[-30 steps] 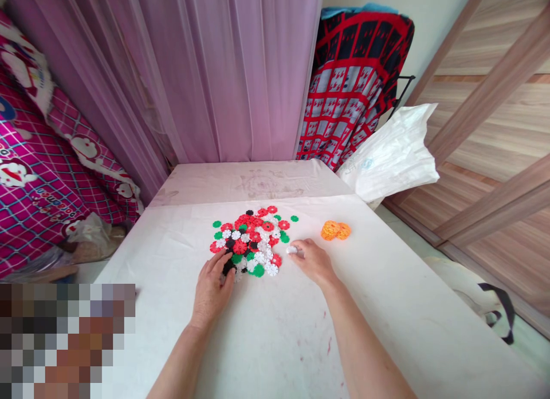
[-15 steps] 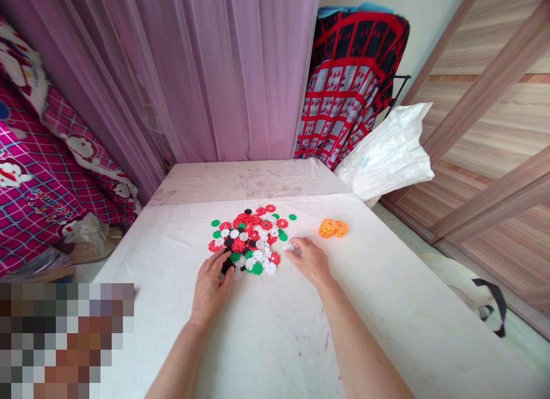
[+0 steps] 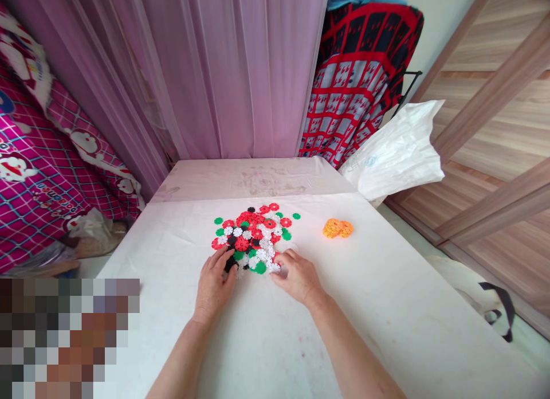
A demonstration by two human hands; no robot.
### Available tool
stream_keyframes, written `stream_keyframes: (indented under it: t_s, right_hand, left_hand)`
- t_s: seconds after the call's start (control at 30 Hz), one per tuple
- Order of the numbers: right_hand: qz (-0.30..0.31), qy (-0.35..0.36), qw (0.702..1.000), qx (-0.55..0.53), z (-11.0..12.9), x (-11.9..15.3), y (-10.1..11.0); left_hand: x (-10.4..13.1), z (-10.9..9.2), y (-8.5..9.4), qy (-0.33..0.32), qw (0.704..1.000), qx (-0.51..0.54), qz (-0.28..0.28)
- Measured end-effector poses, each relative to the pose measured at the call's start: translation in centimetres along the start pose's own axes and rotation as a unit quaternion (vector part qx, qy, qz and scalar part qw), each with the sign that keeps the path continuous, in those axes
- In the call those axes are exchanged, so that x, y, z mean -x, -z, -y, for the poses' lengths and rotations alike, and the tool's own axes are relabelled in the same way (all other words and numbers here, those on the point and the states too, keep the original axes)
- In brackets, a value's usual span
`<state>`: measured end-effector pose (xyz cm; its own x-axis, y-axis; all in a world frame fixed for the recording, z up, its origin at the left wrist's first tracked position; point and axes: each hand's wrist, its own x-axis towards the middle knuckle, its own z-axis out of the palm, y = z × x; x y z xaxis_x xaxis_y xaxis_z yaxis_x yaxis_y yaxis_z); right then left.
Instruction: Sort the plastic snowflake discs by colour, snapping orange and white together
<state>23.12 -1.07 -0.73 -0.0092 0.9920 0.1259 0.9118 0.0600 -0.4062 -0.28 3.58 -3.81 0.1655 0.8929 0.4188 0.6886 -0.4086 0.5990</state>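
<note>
A loose pile of flower-shaped plastic snowflake discs (image 3: 256,218), in red, white, green and black, lies on the white-covered table (image 3: 266,330). At the pile's near left edge is my left hand (image 3: 215,281), its curved fingers and thumb apart around black discs (image 3: 231,262). My right hand (image 3: 301,276) reaches the near right edge, thumb and index finger apart at a white disc (image 3: 274,267). A faint white disc (image 3: 291,246) lies just beyond its knuckles.
Orange joined discs (image 3: 338,228) sit to the right of the pile. A white bag (image 3: 395,152) stands past the table's right edge. Purple curtains (image 3: 244,72) hang behind the table, and a pink patterned cloth (image 3: 64,158) hangs at left.
My right hand has moved left and toward me, from beside the pile to its edge. The white disc it had at its fingertips appears left on the table. My left hand stays at the black discs.
</note>
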Motion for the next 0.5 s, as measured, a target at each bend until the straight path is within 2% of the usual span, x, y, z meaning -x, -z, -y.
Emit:
stream_keyframes:
  t_s: [0.2, 0.33, 0.4, 0.5]
  right_hand:
    - [0.014, -0.021, 1.000, -0.006, 0.4, 0.1, 0.4]
    - [0.013, -0.043, 0.994, -0.101, -0.5, 0.8, 0.4]
    - [-0.011, -0.070, 0.978, -0.198, -1.7, 0.7, 0.2]
    - [-0.110, -0.138, 0.924, -0.339, -3.7, -0.4, -0.1]
  left_hand:
    - [0.0, -0.3, 0.2, 0.008, 1.000, 0.003, 0.002]
    - [0.0, -0.3, 0.2, 0.011, 1.000, -0.004, 0.003]
    - [-0.1, -0.2, 0.2, 0.009, 1.000, -0.009, 0.002]
    - [-0.1, -0.1, 0.1, 0.002, 1.000, -0.015, 0.003]
